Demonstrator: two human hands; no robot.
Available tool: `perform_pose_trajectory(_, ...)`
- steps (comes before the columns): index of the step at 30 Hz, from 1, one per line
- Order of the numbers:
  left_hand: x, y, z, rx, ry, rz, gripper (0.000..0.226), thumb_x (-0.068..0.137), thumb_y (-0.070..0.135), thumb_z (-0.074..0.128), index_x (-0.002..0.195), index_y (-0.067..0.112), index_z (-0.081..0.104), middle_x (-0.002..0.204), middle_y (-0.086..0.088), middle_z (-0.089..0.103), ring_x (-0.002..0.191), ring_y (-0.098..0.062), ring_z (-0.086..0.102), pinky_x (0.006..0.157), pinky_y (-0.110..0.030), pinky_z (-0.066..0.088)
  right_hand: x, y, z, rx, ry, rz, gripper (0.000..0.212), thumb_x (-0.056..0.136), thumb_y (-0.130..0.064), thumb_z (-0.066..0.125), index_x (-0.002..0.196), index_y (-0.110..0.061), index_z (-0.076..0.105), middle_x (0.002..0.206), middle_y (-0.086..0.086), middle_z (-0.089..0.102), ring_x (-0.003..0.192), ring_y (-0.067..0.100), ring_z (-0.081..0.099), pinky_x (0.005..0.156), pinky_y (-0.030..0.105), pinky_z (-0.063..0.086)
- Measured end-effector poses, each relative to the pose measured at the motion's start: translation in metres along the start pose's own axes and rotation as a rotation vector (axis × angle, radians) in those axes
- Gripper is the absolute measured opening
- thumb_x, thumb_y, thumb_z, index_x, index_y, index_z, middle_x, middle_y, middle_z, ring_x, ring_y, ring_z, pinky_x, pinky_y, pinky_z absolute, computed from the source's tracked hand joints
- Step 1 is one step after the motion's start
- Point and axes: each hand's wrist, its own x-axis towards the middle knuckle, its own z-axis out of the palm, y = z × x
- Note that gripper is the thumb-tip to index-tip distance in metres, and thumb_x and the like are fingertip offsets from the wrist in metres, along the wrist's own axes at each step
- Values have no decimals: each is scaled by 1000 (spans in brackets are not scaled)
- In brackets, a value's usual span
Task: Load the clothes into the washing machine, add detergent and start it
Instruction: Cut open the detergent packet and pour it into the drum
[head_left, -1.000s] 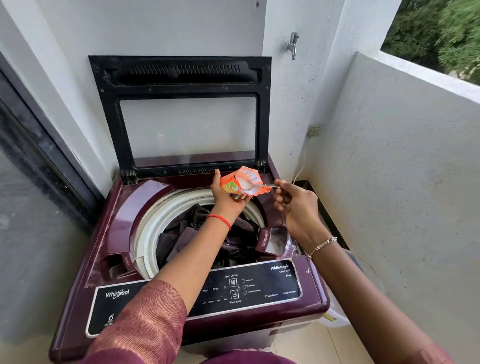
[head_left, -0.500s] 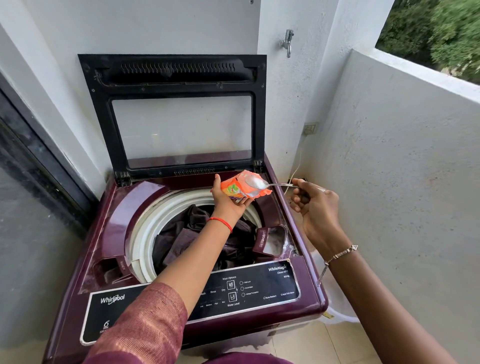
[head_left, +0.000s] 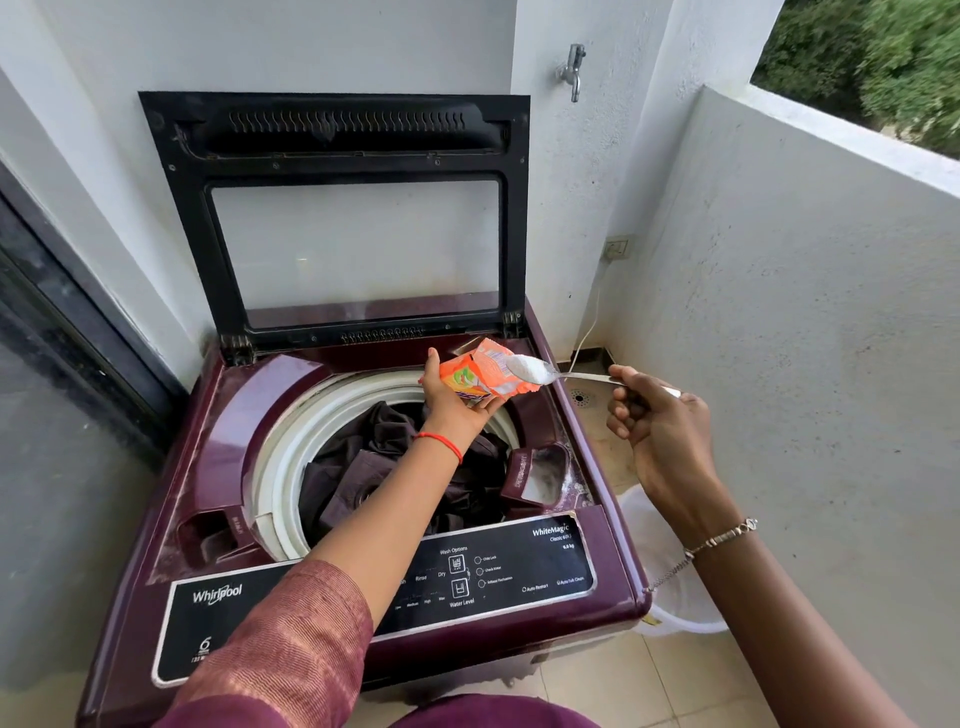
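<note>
The maroon top-loading washing machine (head_left: 218, 415) stands with its lid (head_left: 337, 135) raised against the wall. Dark clothes (head_left: 363, 462) lie in the white-rimmed drum. My left hand (head_left: 452, 402) holds an orange detergent packet (head_left: 478, 376) over the drum's far right side. My right hand (head_left: 660, 426) grips a metal spoon (head_left: 582, 375) by its handle; the bowl is heaped with white powder and sits just outside the packet's mouth. The open detergent tray (head_left: 537, 475) at the drum's right has white powder in it.
A white laundry basket (head_left: 670, 587) stands on the tiled floor right of the machine. A tap (head_left: 574, 67) and a socket (head_left: 618, 248) are on the wall behind. A balcony wall (head_left: 805, 338) closes the right side, a dark glass door (head_left: 62, 415) the left.
The spoon has come out of the packet loaded with white powder, and my right hand has drawn back to the right. My left hand keeps the packet in place.
</note>
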Motion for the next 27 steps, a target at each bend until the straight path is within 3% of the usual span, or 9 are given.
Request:
perform_pose_trajectory(3, 1, -2, -4, -2, 12, -5, 51, 90, 55, 44, 88, 5, 55, 122, -19, 52, 122, -38, 48, 97, -54, 42, -4, 0, -11, -12, 12, -9, 14, 88, -2, 52, 85, 2, 65, 52, 0, 53, 43, 8, 44, 38, 16, 35)
perform_pose_trajectory(7, 6, -1, -13, -19, 43, 8, 57, 89, 56, 44, 116, 7, 52, 132, -19, 50, 123, -39, 47, 92, -53, 44, -9, 5, -29, -33, 53, -23, 15, 89, -3, 51, 86, 1, 65, 52, -1, 53, 43, 8, 45, 38, 16, 36)
perform_pose_trajectory(10, 10, 0, -19, -29, 35, 1, 66, 89, 58, 42, 129, 5, 48, 134, -20, 48, 125, -40, 46, 99, -54, 41, -12, 16, -44, -59, 107, -18, 15, 90, -3, 51, 86, 0, 65, 52, 0, 53, 43, 8, 45, 38, 16, 37)
perform_pose_trajectory(14, 13, 0, -25, -25, 19, -3, 61, 89, 59, 42, 115, 6, 53, 127, -20, 50, 124, -40, 45, 96, -54, 42, -18, 38, -56, -176, 194, -36, 16, 90, -2, 51, 83, -1, 66, 54, 4, 53, 43, 10, 45, 37, 17, 36)
perform_pose_trajectory(19, 12, -3, -26, -22, 28, -10, 58, 90, 58, 42, 115, 6, 49, 122, -21, 49, 124, -40, 45, 98, -55, 41, -20, 67, -57, -401, 251, -109, 14, 91, -6, 54, 84, 0, 65, 57, 7, 51, 46, 13, 42, 37, 18, 35)
perform_pose_trajectory(22, 12, -5, -27, -27, 35, -11, 58, 89, 57, 43, 117, 7, 50, 132, -20, 48, 125, -39, 44, 99, -54, 40, -19, 81, -53, -676, 237, -260, 15, 90, -11, 56, 84, -4, 68, 56, -1, 56, 46, 7, 46, 45, 25, 41)
perform_pose_trajectory(25, 9, -4, -25, -35, 42, -13, 60, 90, 57, 42, 122, 7, 50, 133, -20, 48, 125, -40, 45, 97, -55, 41, -19, 87, -46, -934, 121, -453, 14, 89, -8, 58, 85, -2, 69, 68, 4, 66, 59, 14, 59, 58, 35, 50)
perform_pose_trajectory(27, 6, -3, -24, -36, 46, -10, 60, 90, 57, 43, 121, 6, 50, 133, -20, 48, 124, -39, 45, 96, -54, 41, -19, 89, -45, -1059, -4, -553, 13, 89, -5, 57, 82, 0, 67, 74, 9, 65, 63, 20, 57, 59, 37, 49)
